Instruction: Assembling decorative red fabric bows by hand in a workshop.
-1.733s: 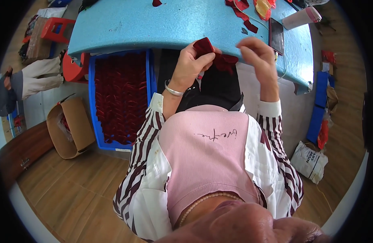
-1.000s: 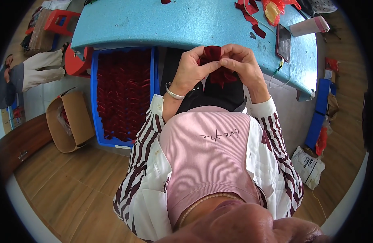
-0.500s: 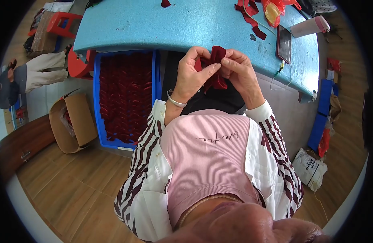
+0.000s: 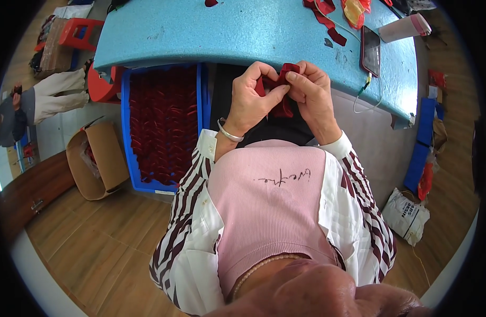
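Just above my lap, my left hand and right hand both pinch one red cloth between thumb and fingers. It is bent into a loop and looks only part done. Low on my left, a blue tray holds many rows of red pieces, which seem done. Red scraps lie on the blue table; how many are left, I can't tell.

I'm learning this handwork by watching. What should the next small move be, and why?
Probably a gentle tug on the dark red fabric with the right hand while the left hand steadies it: both hands pinch the fabric, the right thumb presses near its raised upper part, and a looser part hangs below, so one side seems best held firm.
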Demonstrator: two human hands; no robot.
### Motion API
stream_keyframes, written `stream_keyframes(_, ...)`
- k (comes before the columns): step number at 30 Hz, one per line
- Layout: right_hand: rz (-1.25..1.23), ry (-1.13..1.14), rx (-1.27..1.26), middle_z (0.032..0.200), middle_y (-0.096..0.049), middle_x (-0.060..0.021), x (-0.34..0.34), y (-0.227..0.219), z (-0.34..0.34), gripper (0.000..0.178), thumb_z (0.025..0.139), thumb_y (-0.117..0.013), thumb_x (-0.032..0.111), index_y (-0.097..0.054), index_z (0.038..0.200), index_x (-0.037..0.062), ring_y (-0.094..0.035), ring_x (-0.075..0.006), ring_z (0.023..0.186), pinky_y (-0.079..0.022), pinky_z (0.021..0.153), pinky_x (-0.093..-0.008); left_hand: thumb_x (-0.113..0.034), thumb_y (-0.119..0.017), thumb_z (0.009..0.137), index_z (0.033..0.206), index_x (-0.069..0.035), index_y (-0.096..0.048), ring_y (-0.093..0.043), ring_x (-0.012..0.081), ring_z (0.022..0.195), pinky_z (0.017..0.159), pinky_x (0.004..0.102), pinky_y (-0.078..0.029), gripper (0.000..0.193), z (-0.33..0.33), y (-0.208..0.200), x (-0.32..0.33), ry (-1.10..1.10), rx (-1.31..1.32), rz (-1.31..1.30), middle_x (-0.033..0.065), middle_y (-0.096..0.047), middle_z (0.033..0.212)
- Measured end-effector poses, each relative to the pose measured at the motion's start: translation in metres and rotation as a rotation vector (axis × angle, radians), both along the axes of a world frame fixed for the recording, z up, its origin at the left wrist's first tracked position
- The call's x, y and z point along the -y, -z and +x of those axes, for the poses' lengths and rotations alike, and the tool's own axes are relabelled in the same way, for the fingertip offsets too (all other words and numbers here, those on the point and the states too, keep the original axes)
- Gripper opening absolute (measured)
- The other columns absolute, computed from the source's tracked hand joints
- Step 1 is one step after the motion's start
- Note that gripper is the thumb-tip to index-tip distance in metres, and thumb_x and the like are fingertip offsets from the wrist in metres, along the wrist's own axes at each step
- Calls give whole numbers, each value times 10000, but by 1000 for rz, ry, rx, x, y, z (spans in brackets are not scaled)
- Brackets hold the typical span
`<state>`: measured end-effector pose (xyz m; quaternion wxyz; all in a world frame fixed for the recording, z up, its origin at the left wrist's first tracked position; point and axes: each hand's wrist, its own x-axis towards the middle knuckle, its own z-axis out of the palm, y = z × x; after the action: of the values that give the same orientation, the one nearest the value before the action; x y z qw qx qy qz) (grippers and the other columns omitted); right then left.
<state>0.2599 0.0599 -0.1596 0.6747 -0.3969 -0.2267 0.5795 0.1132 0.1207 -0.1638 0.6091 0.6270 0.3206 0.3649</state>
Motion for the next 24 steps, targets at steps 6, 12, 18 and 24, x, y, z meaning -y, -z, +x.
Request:
stream_keyframes(6,-24,-143,-49,672,-534,27,1,7,4,79,866,-660,39,-581,872,39,-370,-13,489,-261,439,-185,-66,-786,740,927,-36,-573,-559,57,743,677,215,-483,285,-1,10,-2,17,102,-53,10,-618,829)
stream_keyframes(12,-55,-198,221,657,-522,37,1,13,5,86,874,-655,65,-581,878,23,-370,-13,503,-253,446,-177,-54,-773,739,895,-39,-562,-539,48,725,661,208,-468,264,-2,23,1,59,63,-52,-2,-606,807)
stream_keyframes(18,-59,2,52,641,-484,48,5,17,-14,95,890,-602,37,-547,814,51,-333,-7,482,-246,432,-182,-40,-773,726,844,-44,-550,-501,28,686,612,193,-436,253,1,27,8,-27,68,58,-15,-585,763)
stream_keyframes(24,-78,71,-80,626,-474,46,0,19,-16,148,898,-583,22,-517,777,77,-313,-10,460,-241,420,-180,-31,-772,724,819,-47,-550,-501,23,659,578,195,-426,242,2,32,6,-50,30,150,-12,-589,744)
